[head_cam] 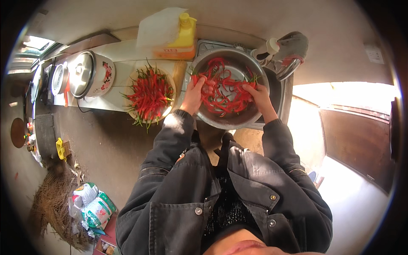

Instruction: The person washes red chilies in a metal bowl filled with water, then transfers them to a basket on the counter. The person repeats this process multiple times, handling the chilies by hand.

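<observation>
A large metal basin [212,116] stands over the sink, with many red chili peppers [224,102] in it. Inside its left rim, my left hand [195,94] is closed around red chilies whose green stems point up. At the basin's right side my right hand [259,97] grips another few chilies, stems upward too. To the left, a round pale board or tray [168,112] bears a heap of red chilies [149,94] with green stems.
Behind the heap stands a yellow and orange jug [183,38]. A lidded pot [95,75] with a flower pattern sits further left on the counter [119,68]. The faucet [288,70] rises right of the basin. Bags [97,208] and dry brushwood [54,204] lie at lower left.
</observation>
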### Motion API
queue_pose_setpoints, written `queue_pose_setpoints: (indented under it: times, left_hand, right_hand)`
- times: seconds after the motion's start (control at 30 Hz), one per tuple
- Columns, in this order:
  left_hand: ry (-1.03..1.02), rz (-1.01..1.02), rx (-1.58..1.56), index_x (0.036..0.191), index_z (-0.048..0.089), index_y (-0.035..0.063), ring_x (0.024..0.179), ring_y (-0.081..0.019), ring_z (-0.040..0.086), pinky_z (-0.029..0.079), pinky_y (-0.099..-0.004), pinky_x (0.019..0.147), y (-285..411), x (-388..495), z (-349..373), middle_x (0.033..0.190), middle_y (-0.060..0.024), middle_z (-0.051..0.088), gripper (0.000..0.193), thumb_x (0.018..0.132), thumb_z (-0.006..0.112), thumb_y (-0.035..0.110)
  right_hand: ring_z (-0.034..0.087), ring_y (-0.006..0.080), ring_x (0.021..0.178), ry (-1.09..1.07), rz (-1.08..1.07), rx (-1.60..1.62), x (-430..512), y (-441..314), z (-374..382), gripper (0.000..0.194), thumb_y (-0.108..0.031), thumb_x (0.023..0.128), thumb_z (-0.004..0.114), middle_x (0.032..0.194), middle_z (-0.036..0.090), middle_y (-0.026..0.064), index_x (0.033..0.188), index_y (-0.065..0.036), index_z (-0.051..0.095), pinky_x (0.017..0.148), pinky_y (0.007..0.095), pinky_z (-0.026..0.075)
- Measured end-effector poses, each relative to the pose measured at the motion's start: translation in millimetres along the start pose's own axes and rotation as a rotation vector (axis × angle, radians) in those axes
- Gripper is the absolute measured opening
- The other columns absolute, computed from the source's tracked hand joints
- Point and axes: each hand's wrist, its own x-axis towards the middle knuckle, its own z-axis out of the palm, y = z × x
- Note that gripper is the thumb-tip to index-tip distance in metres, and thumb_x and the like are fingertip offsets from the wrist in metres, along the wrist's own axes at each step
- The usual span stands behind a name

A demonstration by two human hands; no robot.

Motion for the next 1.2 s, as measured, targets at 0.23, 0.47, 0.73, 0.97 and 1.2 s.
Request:
queue_pose_setpoints:
  times: [0.23,0.47,0.73,0.97,1.2]
  left_hand:
    - [-0.083,-0.005,0.103,0.119,0.055,0.0073,0.077,-0.0152,0.067,0.054,-0.0299,0.068,-10,1,-17,0.101,-0.0124,0.072,0.018,0.107,0.051,0.02]
    - [-0.18,0.5,0.713,0.13,0.051,-0.0049,0.089,-0.0231,0.067,0.052,-0.0352,0.083,-29,2,-16,0.101,-0.0114,0.071,0.036,0.104,0.053,0.019]
    - [0.031,0.318,0.401,0.118,0.053,-0.0013,0.069,-0.0144,0.062,0.051,-0.0289,0.067,34,-46,-10,0.079,-0.0059,0.061,0.025,0.107,0.049,0.021]
    - [0.4,0.569,0.499,0.118,0.053,0.0025,0.062,-0.0105,0.054,0.047,-0.0263,0.059,122,-73,-93,0.073,-0.002,0.059,0.026,0.106,0.051,0.025]
    - [0.569,0.594,1.147,0.114,0.053,0.0028,0.071,-0.0216,0.062,0.05,-0.0336,0.069,141,-41,-188,0.083,-0.0098,0.064,0.019,0.101,0.056,0.017]
  right_hand:
    - [0.06,0.0076,0.062,0.068,-0.063,-0.168,12,-1,7,0.029,-0.026,0.088,0.079,0.081,0.071,0.0018,0.105,-0.004,0.073,0.054,0.0225,0.045]
    - [0.061,0.009,0.06,0.042,-0.155,-0.128,21,7,17,0.032,-0.03,0.086,0.08,0.075,0.07,0.0024,0.1,-0.002,0.075,0.051,0.024,0.044]
    - [0.068,0.0106,0.077,-0.018,-0.113,-0.062,5,-50,91,0.033,-0.021,0.088,0.079,0.095,0.072,0.0052,0.111,0.001,0.07,0.064,0.024,0.054]
    - [0.068,0.0144,0.087,-0.146,-0.565,-0.226,19,-71,247,0.036,-0.028,0.089,0.076,0.093,0.074,0.0079,0.108,0.002,0.071,0.079,0.034,0.054]
    - [0.071,0.0308,0.084,-0.07,-0.564,-0.47,51,-19,358,0.044,-0.04,0.084,0.076,0.089,0.073,0.0189,0.105,-0.001,0.072,0.077,0.0397,0.052]
